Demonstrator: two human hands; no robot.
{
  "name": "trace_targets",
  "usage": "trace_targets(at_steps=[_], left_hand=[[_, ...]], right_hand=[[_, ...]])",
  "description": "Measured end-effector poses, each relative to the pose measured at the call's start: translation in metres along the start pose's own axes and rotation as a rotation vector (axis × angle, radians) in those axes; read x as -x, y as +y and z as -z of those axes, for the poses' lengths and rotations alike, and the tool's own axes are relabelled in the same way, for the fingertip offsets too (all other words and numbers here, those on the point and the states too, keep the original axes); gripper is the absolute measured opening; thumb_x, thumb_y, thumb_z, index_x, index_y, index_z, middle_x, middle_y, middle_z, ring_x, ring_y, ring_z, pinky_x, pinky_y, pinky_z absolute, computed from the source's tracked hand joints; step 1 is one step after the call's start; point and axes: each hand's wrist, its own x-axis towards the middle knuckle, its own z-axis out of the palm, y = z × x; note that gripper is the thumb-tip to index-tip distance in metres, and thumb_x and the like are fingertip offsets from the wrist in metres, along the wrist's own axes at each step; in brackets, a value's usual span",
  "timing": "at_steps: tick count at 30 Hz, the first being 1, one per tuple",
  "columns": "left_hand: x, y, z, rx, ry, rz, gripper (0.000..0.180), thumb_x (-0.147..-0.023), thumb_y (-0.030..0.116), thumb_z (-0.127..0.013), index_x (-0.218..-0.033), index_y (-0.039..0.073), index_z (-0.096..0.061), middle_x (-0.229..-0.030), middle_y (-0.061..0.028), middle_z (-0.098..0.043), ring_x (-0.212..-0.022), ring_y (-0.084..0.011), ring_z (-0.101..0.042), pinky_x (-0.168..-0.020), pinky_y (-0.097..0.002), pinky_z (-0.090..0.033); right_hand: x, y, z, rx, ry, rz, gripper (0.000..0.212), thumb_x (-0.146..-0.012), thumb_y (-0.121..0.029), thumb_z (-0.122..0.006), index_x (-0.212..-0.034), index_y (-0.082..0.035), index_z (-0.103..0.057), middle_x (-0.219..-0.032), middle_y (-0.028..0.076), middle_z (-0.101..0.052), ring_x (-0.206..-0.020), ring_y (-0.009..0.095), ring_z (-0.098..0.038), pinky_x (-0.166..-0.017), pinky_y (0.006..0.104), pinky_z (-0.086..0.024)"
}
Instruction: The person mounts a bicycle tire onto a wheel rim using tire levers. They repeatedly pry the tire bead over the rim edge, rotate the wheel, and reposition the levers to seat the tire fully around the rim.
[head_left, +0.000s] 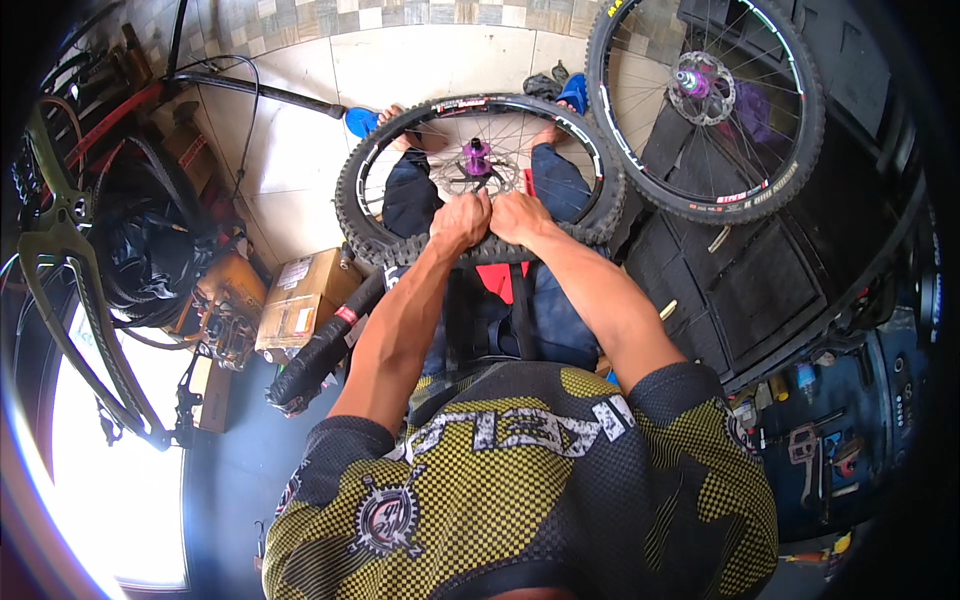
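Note:
A bicycle wheel with a knobby black tyre point(352, 200) and a purple hub point(476, 158) lies tilted across my legs. My left hand point(463, 220) is closed on the tyre at the wheel's near edge. Right beside it, my right hand point(520, 217) is also closed on that stretch of tyre, knuckles upward. The fingertips of both hands are hidden beneath the fists. Under the near edge, something red point(496, 280) shows between my thighs.
At the upper right stands a second wheel point(812, 110) with a brake disc. An olive bicycle frame point(62, 215) is at left, near a cardboard box point(310, 305). Dark panels point(750, 300) lie at right; below them are tools and a pedal point(803, 445). Blue footwear point(360, 122) shows beyond the wheel.

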Motion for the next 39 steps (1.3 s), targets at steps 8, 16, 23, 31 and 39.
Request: trace_targets(at_steps=[8, 16, 23, 31, 39], left_hand=[[-0.002, 0.029, 0.047, 0.054, -0.070, 0.182, 0.075, -0.109, 0.054, -0.038, -0.081, -0.005, -0.075, -0.086, -0.0352, -0.070, -0.090, -0.0530, -0.071, -0.087, -0.0575, -0.058], [0.021, 0.013, 0.042, 0.020, 0.085, 0.073, 0.058, -0.110, 0.040, -0.044, -0.075, 0.002, -0.071, -0.076, -0.0257, -0.070, -0.074, -0.0459, -0.070, -0.069, -0.0542, -0.056], [0.034, 0.007, 0.042, 0.221, 0.406, -0.301, 0.026, -0.098, 0.007, -0.059, -0.073, 0.004, -0.059, -0.064, -0.0129, -0.057, -0.055, -0.0342, -0.058, -0.053, -0.0433, -0.047], [0.046, -0.003, 0.039, 0.359, 0.331, -0.299, 0.029, -0.095, 0.014, -0.053, -0.066, 0.010, -0.052, -0.061, -0.0063, -0.048, -0.050, -0.0273, -0.047, -0.050, -0.0405, -0.037], [0.051, 0.000, 0.047, 0.379, 0.274, -0.224, 0.049, -0.108, 0.033, -0.045, -0.072, 0.006, -0.063, -0.063, -0.0044, -0.056, -0.052, -0.0211, -0.054, -0.051, -0.0341, -0.040]], right_hand=[[0.007, -0.006, 0.009, -0.036, 0.155, 0.018, 0.039, -0.095, -0.032, -0.054, -0.091, -0.002, -0.079, -0.097, 0.029, -0.075, -0.093, 0.047, -0.074, -0.088, 0.0541, -0.059], [0.072, 0.022, 0.010, -0.124, 0.457, 0.301, 0.059, -0.093, -0.062, -0.065, -0.115, -0.007, -0.072, -0.108, 0.015, -0.069, -0.109, 0.035, -0.062, -0.095, 0.0481, -0.047], [0.104, 0.014, -0.005, -0.137, 0.576, 0.211, 0.060, -0.089, -0.061, -0.070, -0.121, -0.011, -0.067, -0.112, 0.010, -0.062, -0.111, 0.032, -0.056, -0.097, 0.0472, -0.040], [0.104, 0.014, -0.026, -0.185, 0.586, 0.200, 0.054, -0.085, -0.058, -0.077, -0.115, -0.012, -0.071, -0.108, 0.005, -0.062, -0.105, 0.027, -0.058, -0.100, 0.0479, -0.041], [0.114, 0.024, -0.033, -0.089, 0.537, 0.204, 0.044, -0.091, -0.062, -0.073, -0.109, -0.022, -0.069, -0.108, -0.004, -0.054, -0.106, 0.016, -0.051, -0.103, 0.0445, -0.037]])
